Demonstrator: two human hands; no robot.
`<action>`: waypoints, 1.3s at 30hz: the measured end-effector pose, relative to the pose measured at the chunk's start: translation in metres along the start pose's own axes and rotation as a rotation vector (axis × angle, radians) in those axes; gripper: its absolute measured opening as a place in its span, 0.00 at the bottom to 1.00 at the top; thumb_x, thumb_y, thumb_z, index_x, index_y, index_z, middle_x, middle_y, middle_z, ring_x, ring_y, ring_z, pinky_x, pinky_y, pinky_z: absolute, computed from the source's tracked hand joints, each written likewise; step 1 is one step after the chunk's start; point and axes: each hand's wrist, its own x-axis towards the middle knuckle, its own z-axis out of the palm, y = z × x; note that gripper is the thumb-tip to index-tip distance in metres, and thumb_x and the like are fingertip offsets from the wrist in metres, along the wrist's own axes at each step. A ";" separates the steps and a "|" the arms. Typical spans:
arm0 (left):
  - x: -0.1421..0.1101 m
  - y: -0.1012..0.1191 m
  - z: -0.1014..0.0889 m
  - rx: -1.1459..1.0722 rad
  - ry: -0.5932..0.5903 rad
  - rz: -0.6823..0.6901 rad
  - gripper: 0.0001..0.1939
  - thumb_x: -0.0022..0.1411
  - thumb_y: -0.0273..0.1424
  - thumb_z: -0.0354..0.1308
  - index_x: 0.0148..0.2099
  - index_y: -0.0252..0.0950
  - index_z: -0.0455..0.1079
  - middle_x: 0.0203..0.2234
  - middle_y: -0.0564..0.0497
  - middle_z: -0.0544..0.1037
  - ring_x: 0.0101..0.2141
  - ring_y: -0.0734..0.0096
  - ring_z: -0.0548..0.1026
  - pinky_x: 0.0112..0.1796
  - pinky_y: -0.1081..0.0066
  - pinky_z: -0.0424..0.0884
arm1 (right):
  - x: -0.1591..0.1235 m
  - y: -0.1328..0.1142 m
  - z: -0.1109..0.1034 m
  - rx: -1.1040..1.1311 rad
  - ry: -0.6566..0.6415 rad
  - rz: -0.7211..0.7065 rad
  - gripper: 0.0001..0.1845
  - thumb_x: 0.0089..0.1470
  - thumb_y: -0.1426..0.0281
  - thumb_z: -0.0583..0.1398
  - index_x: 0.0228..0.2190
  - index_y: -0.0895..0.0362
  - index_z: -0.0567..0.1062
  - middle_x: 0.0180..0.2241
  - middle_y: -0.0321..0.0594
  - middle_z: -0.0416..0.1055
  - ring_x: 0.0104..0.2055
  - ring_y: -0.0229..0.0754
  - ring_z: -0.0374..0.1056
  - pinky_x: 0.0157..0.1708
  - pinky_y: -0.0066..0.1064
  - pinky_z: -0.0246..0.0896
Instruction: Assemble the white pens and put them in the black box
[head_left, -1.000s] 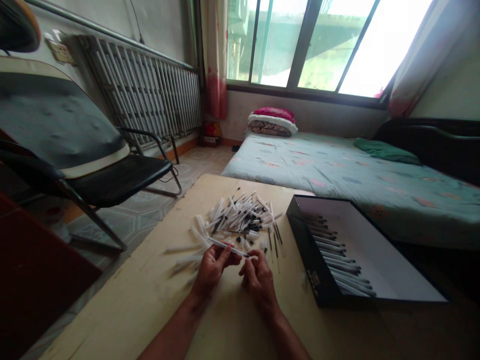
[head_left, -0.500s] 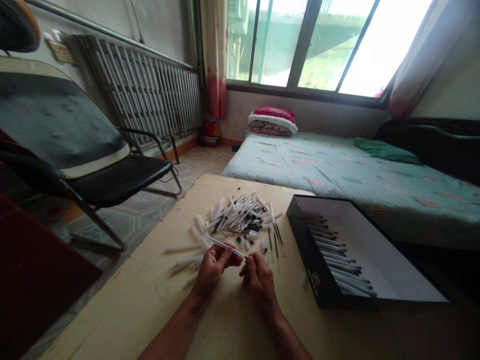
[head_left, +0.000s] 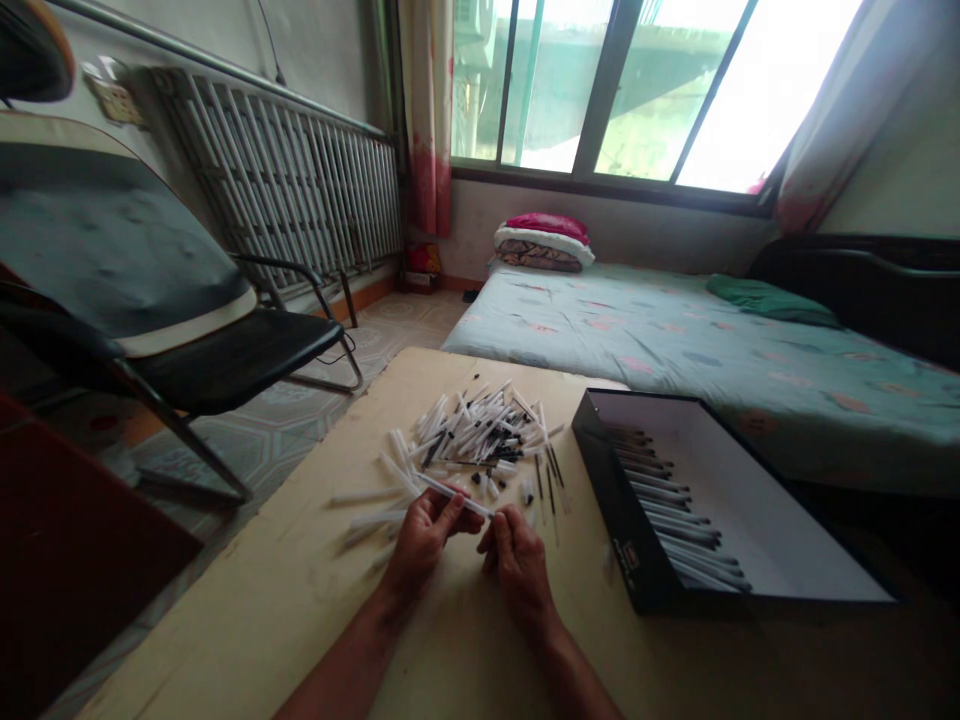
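The slim white plastic pen barrel [head_left: 474,506] matches the thin white plastic tubes [head_left: 491,412] heaped with small black plastic parts [head_left: 504,445]. The flat cream surface [head_left: 225,620] is plain. The rectangular box [head_left: 616,500] is black outside, whitish inside. The pale blue-green cloth bedsheet [head_left: 600,305] bears scattered pinkish patches; the long fabric curtain [head_left: 430,150] runs cream to red.

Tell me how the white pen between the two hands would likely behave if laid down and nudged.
The white pen spans straight between the left hand and right hand without visible sag, so it is probably stiff. Being slim and seemingly round, it might roll easily and feel light.
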 end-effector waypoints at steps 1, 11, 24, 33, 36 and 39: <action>0.000 0.000 0.000 0.002 -0.001 -0.001 0.14 0.50 0.35 0.63 0.35 0.33 0.67 0.23 0.50 0.78 0.24 0.69 0.76 0.31 0.68 0.72 | 0.000 0.000 -0.001 -0.008 -0.004 -0.002 0.19 0.60 0.57 0.47 0.23 0.55 0.63 0.17 0.31 0.65 0.15 0.31 0.60 0.18 0.21 0.55; -0.001 -0.002 0.000 0.087 -0.039 0.070 0.12 0.51 0.36 0.62 0.34 0.33 0.68 0.22 0.50 0.77 0.23 0.70 0.74 0.30 0.68 0.71 | -0.002 -0.001 -0.002 -0.103 0.072 -0.070 0.15 0.59 0.60 0.49 0.33 0.57 0.69 0.27 0.38 0.72 0.25 0.36 0.68 0.26 0.25 0.61; 0.004 0.015 0.015 0.815 0.075 0.335 0.05 0.53 0.32 0.57 0.29 0.37 0.72 0.23 0.50 0.75 0.24 0.68 0.71 0.29 0.71 0.64 | 0.002 0.010 -0.007 0.012 0.283 0.003 0.18 0.58 0.58 0.49 0.35 0.59 0.69 0.22 0.34 0.67 0.18 0.33 0.63 0.20 0.23 0.59; 0.041 0.003 0.038 1.361 0.038 0.363 0.09 0.48 0.23 0.59 0.35 0.35 0.71 0.32 0.42 0.74 0.39 0.56 0.70 0.40 0.64 0.61 | 0.004 0.012 -0.006 0.104 0.277 0.031 0.17 0.58 0.58 0.49 0.36 0.59 0.66 0.20 0.32 0.65 0.16 0.32 0.61 0.17 0.22 0.57; 0.043 0.000 0.038 1.328 0.040 0.372 0.08 0.48 0.21 0.57 0.33 0.35 0.71 0.31 0.43 0.74 0.37 0.57 0.71 0.39 0.64 0.62 | 0.004 0.012 -0.006 0.114 0.267 0.038 0.16 0.58 0.59 0.48 0.37 0.59 0.65 0.20 0.31 0.65 0.16 0.32 0.60 0.17 0.22 0.56; 0.042 0.005 0.033 1.232 0.062 0.385 0.07 0.52 0.24 0.54 0.36 0.35 0.69 0.29 0.46 0.74 0.32 0.65 0.71 0.36 0.67 0.64 | 0.003 0.011 -0.007 0.089 0.252 0.040 0.14 0.58 0.61 0.47 0.35 0.58 0.66 0.21 0.33 0.66 0.16 0.33 0.60 0.17 0.23 0.55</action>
